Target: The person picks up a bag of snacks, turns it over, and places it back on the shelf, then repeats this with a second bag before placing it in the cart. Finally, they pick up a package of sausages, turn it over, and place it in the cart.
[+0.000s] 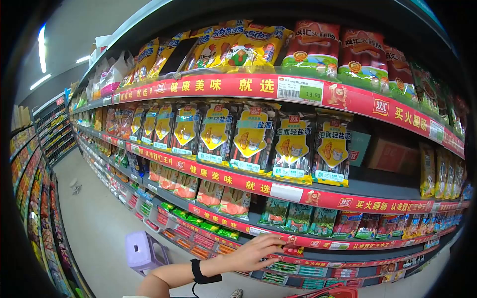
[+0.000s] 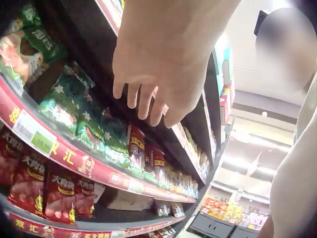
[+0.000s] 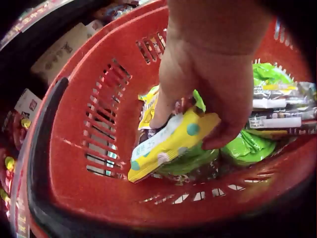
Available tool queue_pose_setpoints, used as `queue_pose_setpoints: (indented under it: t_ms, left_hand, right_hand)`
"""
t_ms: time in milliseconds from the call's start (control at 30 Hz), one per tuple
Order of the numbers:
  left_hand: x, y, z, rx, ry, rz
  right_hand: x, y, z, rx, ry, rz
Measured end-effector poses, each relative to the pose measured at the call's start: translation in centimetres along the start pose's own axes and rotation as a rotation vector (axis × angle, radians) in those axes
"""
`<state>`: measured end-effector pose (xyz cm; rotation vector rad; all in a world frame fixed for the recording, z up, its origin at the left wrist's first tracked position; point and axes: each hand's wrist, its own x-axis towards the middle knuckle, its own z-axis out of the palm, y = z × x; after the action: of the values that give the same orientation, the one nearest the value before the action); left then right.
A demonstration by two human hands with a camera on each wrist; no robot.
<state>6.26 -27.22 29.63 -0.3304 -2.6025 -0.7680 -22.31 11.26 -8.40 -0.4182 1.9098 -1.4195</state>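
My left hand (image 1: 253,252) reaches across in front of the lower shelves, fingers loosely extended and nothing in them. In the left wrist view the same hand (image 2: 163,64) hangs near green snack packs (image 2: 91,131). Inside a red shopping basket (image 3: 64,163), my right hand (image 3: 208,89) grips a yellow and white sausage packet (image 3: 171,141) with teal dots. Green packets (image 3: 252,148) lie beneath and beside it, along with clear-wrapped packs (image 3: 277,106) at the right. In the head view only the rim of the basket (image 1: 330,292) shows, and my right hand is out of sight.
Shelves of sausage packs (image 1: 251,139) curve across the view, fronted by red label strips (image 1: 213,179). A lilac plastic stool (image 1: 144,251) stands on the aisle floor (image 1: 99,223). Another stocked shelf (image 1: 37,208) lines the left side. A person (image 2: 287,49) shows in the left wrist view.
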Motion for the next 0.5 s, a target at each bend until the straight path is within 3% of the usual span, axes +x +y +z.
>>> queue_pose_setpoints:
  t_ms: [167,267,333,367,433,467,500]
  left_hand:
    - [0.4,-0.5,2.9,-0.163,-0.083,0.055]
    - [1.0,-0.8,4.5,-0.258,-0.165,0.097]
    - [1.4,-0.9,5.2,-0.374,-0.236,0.0]
    - [1.3,-0.7,5.7,-0.426,-0.267,-0.061]
    - [1.8,-0.2,6.4,-0.468,-0.336,-0.086]
    - [2.4,0.2,6.7,-0.548,-0.368,-0.102]
    - [3.0,0.7,6.9,-0.625,-0.399,-0.123]
  right_hand:
    - [-5.0,-1.3,-0.9,0.356,0.128,0.118]
    - [-14.8,0.1,1.3,0.668,0.337,0.199]
    - [-22.3,-0.6,2.6,0.851,0.485,0.243]
    - [-26.3,-1.9,3.3,0.932,0.553,0.264]
    - [-29.5,-15.1,6.5,0.793,0.693,0.055]
    - [-30.1,-12.9,5.4,0.791,0.664,-0.033]
    - [-30.5,-16.4,6.0,0.784,0.639,-0.117]
